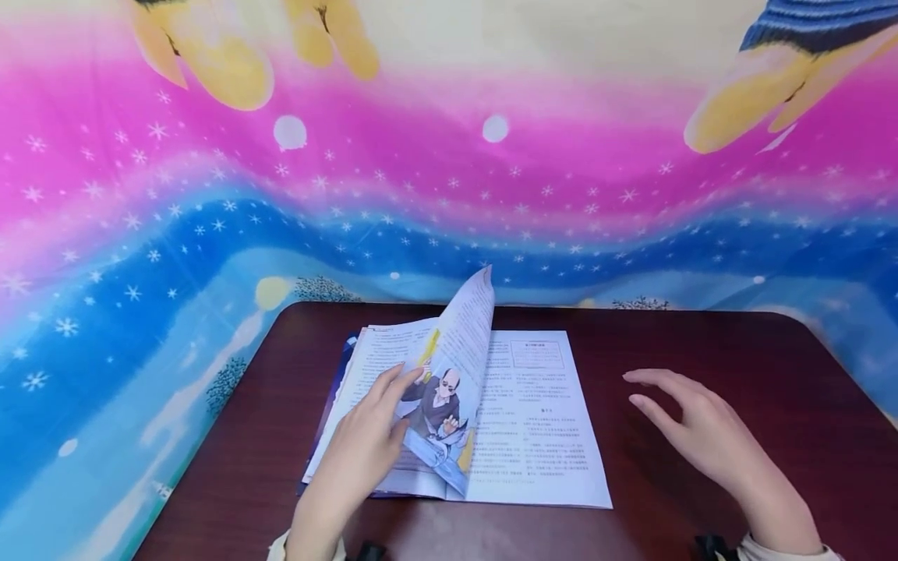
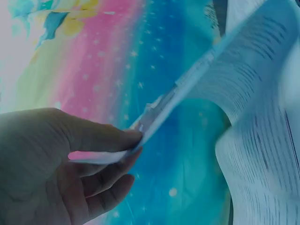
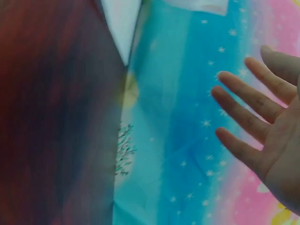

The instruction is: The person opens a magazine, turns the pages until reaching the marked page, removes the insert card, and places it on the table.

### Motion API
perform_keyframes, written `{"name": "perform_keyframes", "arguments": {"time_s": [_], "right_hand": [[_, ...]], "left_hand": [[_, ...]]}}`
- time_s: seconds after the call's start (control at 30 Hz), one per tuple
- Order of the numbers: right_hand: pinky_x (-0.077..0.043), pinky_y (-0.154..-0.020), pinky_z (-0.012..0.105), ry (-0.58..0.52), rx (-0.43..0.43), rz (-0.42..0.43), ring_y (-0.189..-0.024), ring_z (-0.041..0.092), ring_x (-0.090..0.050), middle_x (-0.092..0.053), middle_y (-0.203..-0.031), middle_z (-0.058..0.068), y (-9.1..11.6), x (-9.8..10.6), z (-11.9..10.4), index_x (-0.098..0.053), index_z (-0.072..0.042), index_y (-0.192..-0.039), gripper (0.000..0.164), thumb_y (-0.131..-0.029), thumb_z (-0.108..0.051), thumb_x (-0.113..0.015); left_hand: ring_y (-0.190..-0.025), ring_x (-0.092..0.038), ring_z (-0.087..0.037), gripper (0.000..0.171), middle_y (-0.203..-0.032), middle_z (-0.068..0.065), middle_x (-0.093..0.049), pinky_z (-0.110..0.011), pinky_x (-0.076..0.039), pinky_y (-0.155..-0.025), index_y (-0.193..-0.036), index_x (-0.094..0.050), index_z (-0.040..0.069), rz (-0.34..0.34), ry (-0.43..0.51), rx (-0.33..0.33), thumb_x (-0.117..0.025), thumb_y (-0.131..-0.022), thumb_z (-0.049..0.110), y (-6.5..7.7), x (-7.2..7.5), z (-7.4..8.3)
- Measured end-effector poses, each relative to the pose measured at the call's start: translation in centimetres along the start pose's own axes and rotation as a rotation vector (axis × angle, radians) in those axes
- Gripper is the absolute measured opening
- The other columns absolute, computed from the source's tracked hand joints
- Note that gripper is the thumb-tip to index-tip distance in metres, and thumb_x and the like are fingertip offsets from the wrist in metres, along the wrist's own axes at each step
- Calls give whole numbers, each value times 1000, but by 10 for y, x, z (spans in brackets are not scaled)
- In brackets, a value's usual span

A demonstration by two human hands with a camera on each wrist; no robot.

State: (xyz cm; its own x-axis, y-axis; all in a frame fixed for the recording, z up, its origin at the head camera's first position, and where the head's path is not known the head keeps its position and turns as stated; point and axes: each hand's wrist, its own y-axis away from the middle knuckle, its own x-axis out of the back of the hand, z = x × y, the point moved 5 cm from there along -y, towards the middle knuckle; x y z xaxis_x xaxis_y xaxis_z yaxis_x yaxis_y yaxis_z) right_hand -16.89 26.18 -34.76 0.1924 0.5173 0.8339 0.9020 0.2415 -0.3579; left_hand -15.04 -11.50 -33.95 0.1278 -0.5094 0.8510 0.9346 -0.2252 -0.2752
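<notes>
An open magazine (image 1: pixel 540 436) with printed text lies on the table. One of its pages (image 1: pixel 466 335) stands raised and curved near the middle, with a drawing of a bald person in dark clothes on its lower part. My left hand (image 1: pixel 365 440) is at this page's left side in the head view. Thumb and fingers of the left hand (image 2: pixel 65 159) pinch the edge of the page (image 2: pixel 248 61) in the left wrist view. To the right of the magazine, my right hand (image 1: pixel 708 428) is held apart from it, holding nothing. Its fingers (image 3: pixel 243 110) are spread in the right wrist view.
The dark brown table (image 1: pixel 673 343) has rounded far corners. Behind it hangs a colourful cloth (image 1: pixel 421 171) with pink and blue bands and white snowflakes. A dark blue cover edge (image 1: pixel 344 366) shows under the magazine's left side.
</notes>
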Motion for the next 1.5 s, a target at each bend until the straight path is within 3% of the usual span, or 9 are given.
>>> {"name": "perform_keyframes", "arguments": {"time_s": [0.2, 0.37, 0.5, 0.63, 0.77, 0.93, 1.07, 1.27, 1.5], "right_hand": [[-31, -89, 9, 3, 43, 47, -112, 12, -56, -66, -121, 1, 12, 1, 8, -67, -24, -123, 34, -90, -19, -74], [-24, -96, 1, 14, 159, 76, -113, 8, -55, -66, -120, -2, 13, -2, 5, -68, -24, -122, 44, -82, -8, -80], [-24, -102, 4, 17, 274, 94, -111, 13, -59, -67, -119, -6, 9, -7, -3, -69, -24, -120, 50, -76, -3, -81], [-24, -104, 5, 41, 368, 83, -109, 15, -61, -68, -117, -6, 4, -8, -10, -72, -20, -115, 23, -95, -31, -67], [-24, -105, 7, 77, 444, 65, -106, 15, -62, -69, -114, -5, 2, -10, -13, -73, -16, -109, 53, -105, -53, -36], [-29, -103, 9, 45, 480, 2, -107, 13, -62, -68, -116, -9, 8, -17, -16, -72, -21, -113, 21, -96, -31, -66], [-33, -99, 10, 27, 465, -48, -105, 11, -63, -68, -116, -10, 18, -26, -20, -71, -26, -114, 42, -77, -9, -82], [-45, -91, 19, 93, 393, -109, -104, 8, -63, -67, -115, -13, 23, -35, -16, -72, -26, -110, 38, -77, -12, -84], [-54, -84, 42, 113, 334, -230, -106, 14, -63, -66, -118, -8, 23, -47, -7, -72, -21, -111, 29, -83, -18, -80]], "left_hand": [[-124, -56, -32, 68, -152, -11, -41, -52, -52, -90, -146, -49, 18, -17, 36, 57, -74, -86, -1, 5, 10, -22], [-114, -61, -33, 67, -155, -13, -36, -52, -54, -81, -146, -49, 15, 1, 9, 84, -74, -86, -1, 15, 19, -46], [-117, -60, -36, 67, -152, -17, -38, -57, -53, -83, -145, -49, 10, -24, -40, 118, -76, -84, 0, 25, 21, -65], [-116, -60, -37, 67, -150, -19, -41, -56, -53, -81, -144, -50, 7, -65, -46, 155, -78, -83, 1, 32, 19, -79], [-118, -58, -39, 64, -148, -21, -43, -58, -51, -85, -142, -52, 7, -128, -48, 177, -78, -84, 5, 35, 13, -89], [-124, -54, -40, 68, -146, -21, -47, -62, -47, -90, -144, -49, 6, -205, -106, 207, -80, -84, 13, 35, 6, -101], [-125, -53, -41, 69, -143, -21, -50, -62, -47, -91, -142, -52, 4, -269, -191, 205, -82, -82, 22, 33, -1, -109], [-121, -55, -42, 65, -137, -22, -55, -61, -49, -88, -136, -57, 2, -297, -227, 164, -83, -80, 24, 33, -5, -118], [-122, -54, -41, 61, -134, -21, -57, -61, -48, -89, -134, -59, 5, -348, -202, 215, -82, -81, 24, 42, -14, -132]]}}
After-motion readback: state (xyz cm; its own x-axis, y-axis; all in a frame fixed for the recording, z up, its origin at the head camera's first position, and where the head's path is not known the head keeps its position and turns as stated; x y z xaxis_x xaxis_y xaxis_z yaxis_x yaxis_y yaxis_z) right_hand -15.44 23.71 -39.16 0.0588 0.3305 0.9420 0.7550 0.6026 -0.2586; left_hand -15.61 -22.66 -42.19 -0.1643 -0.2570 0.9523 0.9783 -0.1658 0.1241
